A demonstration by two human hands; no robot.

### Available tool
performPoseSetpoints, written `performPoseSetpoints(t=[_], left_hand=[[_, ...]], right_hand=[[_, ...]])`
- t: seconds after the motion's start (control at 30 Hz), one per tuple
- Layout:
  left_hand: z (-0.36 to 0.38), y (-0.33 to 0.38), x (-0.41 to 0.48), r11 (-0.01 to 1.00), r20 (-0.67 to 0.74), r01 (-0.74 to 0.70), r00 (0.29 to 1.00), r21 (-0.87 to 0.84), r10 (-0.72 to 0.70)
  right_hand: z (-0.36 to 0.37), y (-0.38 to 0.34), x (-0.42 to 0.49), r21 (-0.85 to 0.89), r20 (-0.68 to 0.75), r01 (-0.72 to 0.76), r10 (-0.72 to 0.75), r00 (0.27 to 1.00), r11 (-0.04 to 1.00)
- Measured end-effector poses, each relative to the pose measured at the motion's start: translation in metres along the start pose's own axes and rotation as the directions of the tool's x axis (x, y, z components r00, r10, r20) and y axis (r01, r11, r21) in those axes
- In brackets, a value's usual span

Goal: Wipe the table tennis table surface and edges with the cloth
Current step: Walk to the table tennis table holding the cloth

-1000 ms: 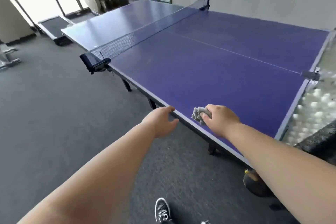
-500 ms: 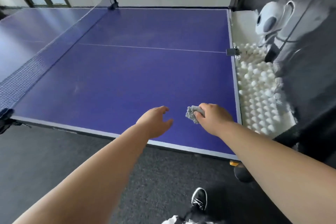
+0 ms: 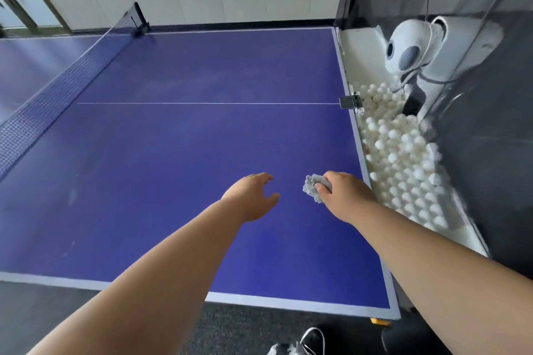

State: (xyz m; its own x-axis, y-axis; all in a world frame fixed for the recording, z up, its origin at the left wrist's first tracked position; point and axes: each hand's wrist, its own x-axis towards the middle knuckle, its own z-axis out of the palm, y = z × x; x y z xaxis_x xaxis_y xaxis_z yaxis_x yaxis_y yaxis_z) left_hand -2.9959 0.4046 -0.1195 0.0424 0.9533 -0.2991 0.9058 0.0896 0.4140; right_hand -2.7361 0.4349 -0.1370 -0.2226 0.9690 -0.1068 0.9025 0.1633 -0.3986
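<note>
The blue table tennis table [image 3: 178, 153] fills most of the view, its white near edge running along the bottom. My right hand [image 3: 343, 196] grips a bunched grey cloth [image 3: 313, 186] over the near right part of the surface, close to the right end edge. Whether the cloth touches the surface I cannot tell. My left hand [image 3: 251, 196] hovers just left of it with relaxed fingers, holding nothing.
The net [image 3: 57, 89] crosses the table at the left. Beyond the right end edge a white tray [image 3: 360, 46] holds several white balls [image 3: 403, 158] and a white ball machine [image 3: 412, 52]. A dark clamp [image 3: 349, 101] sits on that edge. Grey carpet and my shoe [image 3: 311, 340] lie below.
My view has swung right and moved over the table. Both hands went from the near side edge to above the surface near the right end, the right one still holding the cloth.
</note>
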Motion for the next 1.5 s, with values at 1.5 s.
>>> performPoseSetpoints(t=[1.5], left_hand=[[0.085,-0.025,0.426,0.952,-0.07,-0.125,0.986,0.28,0.15]], right_hand=[[0.068,0.162,0.36,-0.179,-0.111,-0.037,0.017,0.994,0.983]])
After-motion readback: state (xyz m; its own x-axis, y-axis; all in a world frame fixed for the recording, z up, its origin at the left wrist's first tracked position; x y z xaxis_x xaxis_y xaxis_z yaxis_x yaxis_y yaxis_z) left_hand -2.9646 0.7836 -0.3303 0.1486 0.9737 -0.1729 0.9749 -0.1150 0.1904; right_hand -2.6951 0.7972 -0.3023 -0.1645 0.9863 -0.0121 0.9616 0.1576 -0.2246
